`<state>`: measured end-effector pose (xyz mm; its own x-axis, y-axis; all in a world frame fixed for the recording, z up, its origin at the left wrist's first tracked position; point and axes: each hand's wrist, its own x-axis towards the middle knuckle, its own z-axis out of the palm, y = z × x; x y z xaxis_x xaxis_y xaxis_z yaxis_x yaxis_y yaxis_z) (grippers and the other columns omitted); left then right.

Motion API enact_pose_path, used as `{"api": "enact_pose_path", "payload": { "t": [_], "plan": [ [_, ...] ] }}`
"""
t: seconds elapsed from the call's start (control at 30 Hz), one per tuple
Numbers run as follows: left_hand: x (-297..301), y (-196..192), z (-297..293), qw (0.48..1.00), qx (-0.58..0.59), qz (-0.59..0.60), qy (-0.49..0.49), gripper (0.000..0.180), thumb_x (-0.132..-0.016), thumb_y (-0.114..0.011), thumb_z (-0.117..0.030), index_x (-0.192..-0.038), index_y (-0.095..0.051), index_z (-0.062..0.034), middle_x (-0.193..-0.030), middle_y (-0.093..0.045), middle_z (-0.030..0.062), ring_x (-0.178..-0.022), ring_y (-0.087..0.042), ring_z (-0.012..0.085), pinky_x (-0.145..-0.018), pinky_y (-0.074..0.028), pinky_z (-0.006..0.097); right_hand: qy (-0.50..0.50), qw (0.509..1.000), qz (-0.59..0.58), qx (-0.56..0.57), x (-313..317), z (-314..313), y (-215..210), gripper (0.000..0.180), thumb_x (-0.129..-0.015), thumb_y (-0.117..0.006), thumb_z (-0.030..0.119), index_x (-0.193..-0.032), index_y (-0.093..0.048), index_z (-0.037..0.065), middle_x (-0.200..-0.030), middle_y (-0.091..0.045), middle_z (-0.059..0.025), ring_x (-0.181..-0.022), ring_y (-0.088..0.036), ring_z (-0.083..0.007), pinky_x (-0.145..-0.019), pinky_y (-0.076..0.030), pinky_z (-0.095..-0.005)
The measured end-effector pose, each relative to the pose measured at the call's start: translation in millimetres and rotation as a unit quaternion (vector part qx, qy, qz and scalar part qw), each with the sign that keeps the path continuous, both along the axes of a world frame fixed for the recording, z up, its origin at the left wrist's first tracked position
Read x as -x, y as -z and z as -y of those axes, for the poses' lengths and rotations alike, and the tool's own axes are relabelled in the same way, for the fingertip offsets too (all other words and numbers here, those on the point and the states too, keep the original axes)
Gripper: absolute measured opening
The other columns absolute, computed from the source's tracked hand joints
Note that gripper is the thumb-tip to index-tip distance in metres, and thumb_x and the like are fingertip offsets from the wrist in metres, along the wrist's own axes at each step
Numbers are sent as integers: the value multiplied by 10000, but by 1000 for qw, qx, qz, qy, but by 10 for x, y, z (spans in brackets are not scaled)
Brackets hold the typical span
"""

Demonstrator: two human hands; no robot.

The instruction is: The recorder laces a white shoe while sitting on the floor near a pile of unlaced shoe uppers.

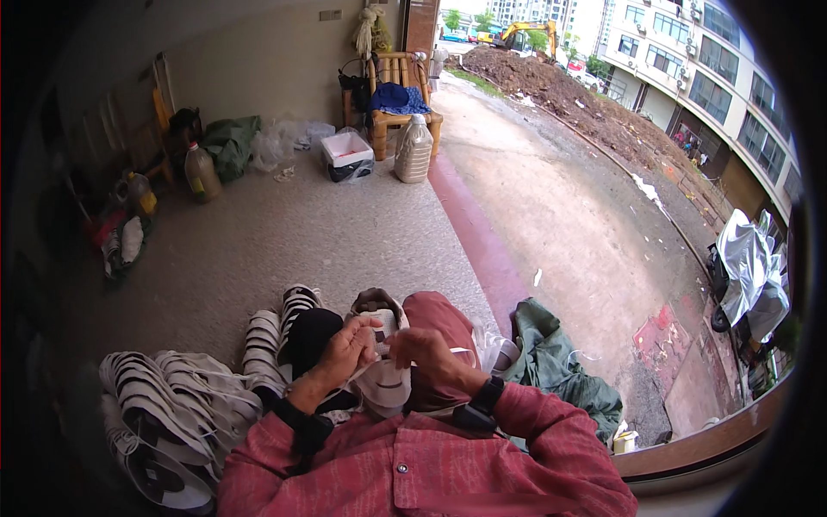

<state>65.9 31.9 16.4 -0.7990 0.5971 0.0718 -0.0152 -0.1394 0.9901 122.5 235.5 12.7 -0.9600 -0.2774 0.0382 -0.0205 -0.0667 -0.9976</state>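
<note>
Between my legs sits a white and grey shoe upper [384,386], its brown-lined opening [376,299] facing away from me. Over its front my two hands work close together, with closed fingers. My left hand [345,349] pinches at the lacing area, and a thin white strand runs below it. Opposite, my right hand [424,353] has curled fingers around a white shoelace [465,351], whose end sticks out to the right. The fingertips partly hide the lace. My dark trouser knee [312,338] and a reddish-brown cloth [438,320] flank the upper.
Stacked white and black shoe uppers [168,388] lie at my left. A green sheet [564,362] is bunched at my right. Farther off stand a bamboo chair [401,121], a large plastic jug [414,151] and a white box [347,148]. Outside, a silver cover [748,267] drapes over a vehicle.
</note>
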Motion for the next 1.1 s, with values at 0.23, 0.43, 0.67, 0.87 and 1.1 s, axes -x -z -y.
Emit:
{"api": "enact_pose_path", "payload": {
  "t": [0.23,0.43,0.67,0.87,1.1],
  "plan": [
    [-70,108,21,998,50,-36,0,240,-1028,-429,-225,-1205,-456,-65,-721,-413,-42,-588,-385,38,-523,-348,196,-122,986,-76,-81,-218,153,-668,156,-943,-535,30,-1074,-616,1,-839,-651,-35,-728,-631,-112,-648,-522,-268],
    [26,136,27,1000,-16,-12,-13,268,-1051,-391,-218,-1172,-546,-36,-834,-554,-14,-708,-495,53,-639,-425,201,78,907,-343,-231,298,-4,-653,122,-835,-647,-37,-947,-660,10,-746,-556,-65,-715,-574,-149,-628,-456,-285],
    [11,-218,14,995,66,-54,-49,314,-1045,-429,-210,-1234,-582,-11,-888,-630,-6,-746,-518,30,-666,-427,184,53,991,-43,-113,427,18,-614,113,-881,-644,14,-984,-690,4,-881,-609,-15,-750,-576,-72,-611,-453,-208],
    [-33,-177,-30,993,63,-91,-42,295,-1036,-464,-221,-1195,-619,-28,-892,-646,-19,-727,-514,29,-619,-418,182,23,979,-161,-124,417,84,-472,99,-874,-678,44,-958,-712,4,-897,-615,-23,-714,-595,-78,-590,-462,-210],
    [-16,-173,-14,987,92,-132,-26,261,-1012,-520,-191,-1128,-623,19,-828,-644,-8,-755,-545,58,-685,-472,237,21,985,-115,-130,343,132,-502,73,-853,-702,35,-914,-692,-4,-937,-610,-34,-748,-618,-86,-595,-475,-202]
  ]
}}
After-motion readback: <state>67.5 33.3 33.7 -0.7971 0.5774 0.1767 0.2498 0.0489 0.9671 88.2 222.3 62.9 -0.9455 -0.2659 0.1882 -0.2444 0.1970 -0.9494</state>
